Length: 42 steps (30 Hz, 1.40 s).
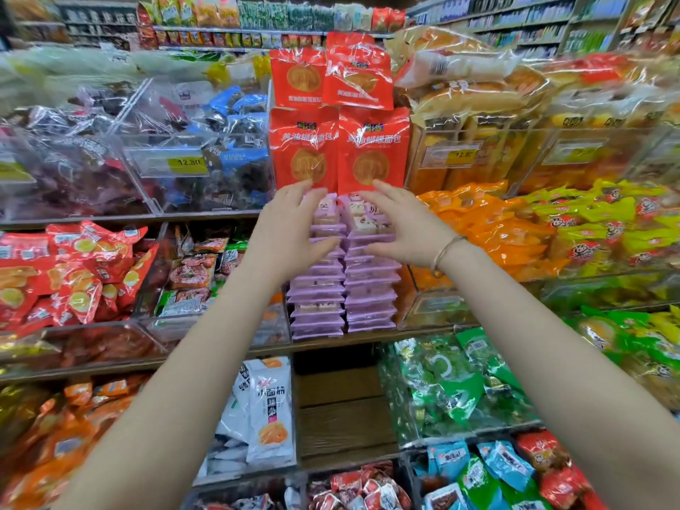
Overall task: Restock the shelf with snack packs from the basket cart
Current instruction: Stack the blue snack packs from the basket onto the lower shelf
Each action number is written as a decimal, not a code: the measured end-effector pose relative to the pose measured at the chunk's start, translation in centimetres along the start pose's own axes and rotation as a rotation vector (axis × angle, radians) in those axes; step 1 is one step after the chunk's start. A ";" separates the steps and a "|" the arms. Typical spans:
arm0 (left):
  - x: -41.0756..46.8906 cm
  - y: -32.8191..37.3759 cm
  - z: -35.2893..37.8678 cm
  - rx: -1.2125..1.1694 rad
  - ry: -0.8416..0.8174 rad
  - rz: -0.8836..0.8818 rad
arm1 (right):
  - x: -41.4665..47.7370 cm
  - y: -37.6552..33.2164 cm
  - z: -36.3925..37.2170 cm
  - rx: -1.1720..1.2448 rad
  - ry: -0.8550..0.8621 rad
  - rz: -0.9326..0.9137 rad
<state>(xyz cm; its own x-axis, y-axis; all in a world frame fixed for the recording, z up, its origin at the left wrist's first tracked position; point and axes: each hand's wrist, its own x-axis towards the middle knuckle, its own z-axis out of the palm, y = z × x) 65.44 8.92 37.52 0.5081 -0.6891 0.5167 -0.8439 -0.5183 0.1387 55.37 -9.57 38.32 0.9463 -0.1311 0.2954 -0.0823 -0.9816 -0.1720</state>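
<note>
Two stacks of lilac snack packs (369, 288) stood side by side on the middle shelf (228, 353), piled high enough that the top packs reached the bottoms of the red packs (338, 152) on the tier above. The left hand (290, 230) and right hand (401, 230) flanked the top of the stacks. Each grip was wide open, fingers spread and holding nothing; whether the fingertips touched the packs I could not tell.

This bay looked nearly full, so the work here seemed to be squaring up rather than adding. The basket cart was out of view, so what remained in it was unknown. Directly below, a bay (338, 406) showed bare brown board and probably still wanted stock.

Room was tight: clear dividers sat close on both sides, with little headroom above.
</note>
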 end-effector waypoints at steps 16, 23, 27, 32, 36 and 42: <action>-35.9 11.5 15.1 -0.432 -0.759 -0.683 | -32.5 -1.2 19.8 0.674 -0.401 0.465; -48.5 16.6 17.7 -0.331 -1.208 -0.874 | -48.0 0.4 24.6 0.718 -0.734 0.743; -52.6 18.9 16.8 -0.289 -1.345 -0.862 | -56.6 2.1 25.1 0.496 -0.967 0.860; -56.7 20.4 16.1 -0.331 -1.328 -0.925 | -66.6 2.8 24.5 0.472 -0.902 1.030; -59.7 23.1 16.4 -0.355 -1.289 -0.933 | -73.1 3.5 23.4 0.474 -0.704 1.246; -61.6 30.5 16.4 -0.455 -1.301 -0.865 | -78.0 6.0 19.6 0.511 -0.637 1.288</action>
<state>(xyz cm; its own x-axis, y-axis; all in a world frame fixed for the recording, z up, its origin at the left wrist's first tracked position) 11.24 27.27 -3.96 0.4260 -0.3489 -0.8347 -0.1031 -0.9353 0.3384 -12.81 -2.51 -4.17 0.3004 -0.6220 -0.7231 -0.9431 -0.0803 -0.3228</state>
